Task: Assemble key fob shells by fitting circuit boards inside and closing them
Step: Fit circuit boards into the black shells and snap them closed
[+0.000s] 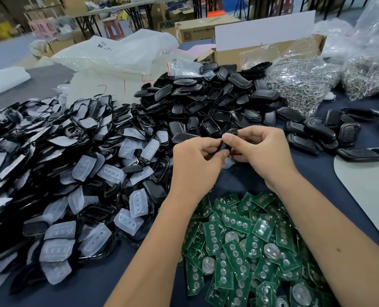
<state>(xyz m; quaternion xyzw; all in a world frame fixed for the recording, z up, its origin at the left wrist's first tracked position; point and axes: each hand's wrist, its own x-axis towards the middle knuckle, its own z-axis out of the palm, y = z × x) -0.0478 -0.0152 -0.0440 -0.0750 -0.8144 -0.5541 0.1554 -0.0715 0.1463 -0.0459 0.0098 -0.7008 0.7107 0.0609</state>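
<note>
Both hands (228,156) pinch small black key fob shell (227,140), edge-on

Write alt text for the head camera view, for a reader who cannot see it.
Two bare hands, left hand and right hand, pinch one black key fob shell between them above a dark table. Green circuit boards lie below the hands, translucent button pads left, black shell halves behind.

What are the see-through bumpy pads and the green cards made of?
The bumpy pads look like soft, milky silicone rubber: cloudy, see-through, with moulded button bumps. The green cards look like rigid circuit board: glossy green coating with shiny metal dots.
</note>
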